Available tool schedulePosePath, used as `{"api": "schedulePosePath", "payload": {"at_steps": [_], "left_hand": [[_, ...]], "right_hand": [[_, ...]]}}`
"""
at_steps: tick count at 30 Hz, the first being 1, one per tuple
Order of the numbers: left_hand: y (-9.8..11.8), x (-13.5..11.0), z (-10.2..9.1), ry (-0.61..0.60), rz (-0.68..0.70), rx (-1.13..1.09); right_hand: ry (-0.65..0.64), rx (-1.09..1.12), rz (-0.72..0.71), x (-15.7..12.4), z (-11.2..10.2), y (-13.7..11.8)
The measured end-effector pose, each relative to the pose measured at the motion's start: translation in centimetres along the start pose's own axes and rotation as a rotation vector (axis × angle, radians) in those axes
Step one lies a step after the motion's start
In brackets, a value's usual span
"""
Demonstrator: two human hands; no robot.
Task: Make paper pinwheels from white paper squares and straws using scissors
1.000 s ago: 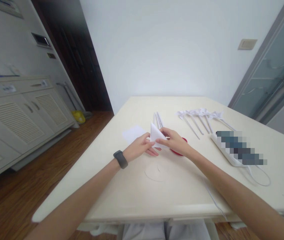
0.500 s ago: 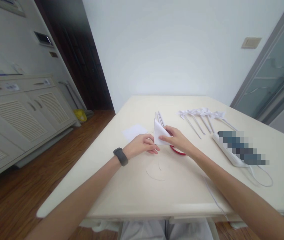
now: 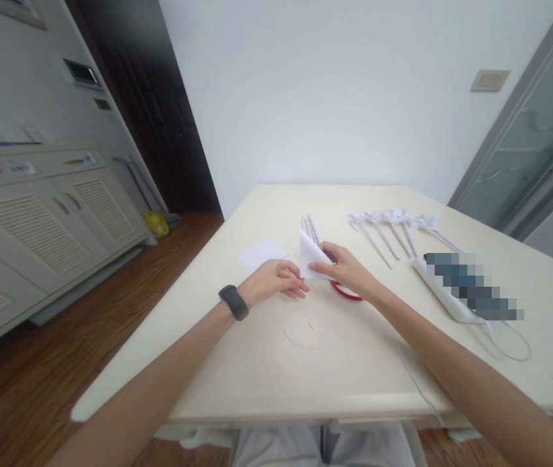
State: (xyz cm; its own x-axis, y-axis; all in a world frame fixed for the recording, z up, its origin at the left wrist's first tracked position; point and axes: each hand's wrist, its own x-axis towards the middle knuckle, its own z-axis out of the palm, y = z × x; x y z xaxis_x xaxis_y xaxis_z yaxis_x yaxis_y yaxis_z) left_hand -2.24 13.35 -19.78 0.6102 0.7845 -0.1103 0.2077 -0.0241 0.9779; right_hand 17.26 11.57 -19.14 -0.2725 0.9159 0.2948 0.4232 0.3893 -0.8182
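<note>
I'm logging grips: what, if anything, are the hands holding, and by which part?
The right hand pinches the folded paper by its right side, thumb in front. Whether the left hand touches it cannot be told.

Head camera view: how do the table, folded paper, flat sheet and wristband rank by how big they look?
1. Table
2. Folded paper and flat sheet: too alike to rank, both partly covered
3. Wristband

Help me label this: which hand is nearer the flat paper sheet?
Left: the left hand is just in front of the flat sheet; the right hand is farther to its right.
</note>
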Motion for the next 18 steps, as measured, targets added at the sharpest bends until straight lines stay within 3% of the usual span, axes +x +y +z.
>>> {"api": "schedulePosePath", "payload": {"at_steps": [18], "left_hand": [[0.29,-0.15,0.14,0.006,-0.001,0.019]], "right_hand": [[-0.004,-0.001,0.004,0.09,-0.03,0.12]]}}
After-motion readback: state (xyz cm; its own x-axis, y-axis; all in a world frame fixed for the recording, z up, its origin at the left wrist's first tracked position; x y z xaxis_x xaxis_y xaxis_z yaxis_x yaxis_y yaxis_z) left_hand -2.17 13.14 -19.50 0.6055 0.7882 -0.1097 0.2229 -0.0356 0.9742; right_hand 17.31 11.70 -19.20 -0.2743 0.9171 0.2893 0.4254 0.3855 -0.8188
